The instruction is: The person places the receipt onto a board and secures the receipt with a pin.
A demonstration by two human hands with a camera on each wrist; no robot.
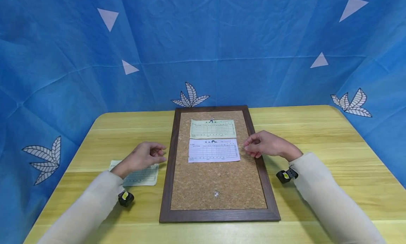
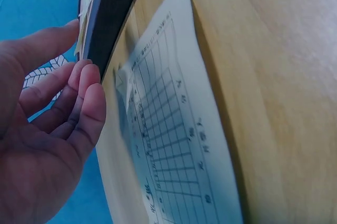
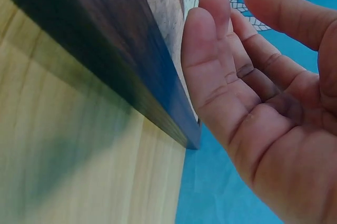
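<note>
A framed cork board lies on the wooden table, holding a pale green receipt slip above a white receipt slip. Each slip has a dark round spot at its top edge. Over the board's right frame edge hovers my right hand, fingers loosely bent beside the white slip with nothing between them. To the left of the frame is my left hand, relaxed, its thumb and fingertips apart. Beneath the left wrist lies another pale green slip, partly hidden by the hand and sleeve.
A small clear, shiny pin-like piece sits on the lower cork. The wooden table extends on both sides of the board. Behind it hangs a blue cloth with white triangles and leaf prints.
</note>
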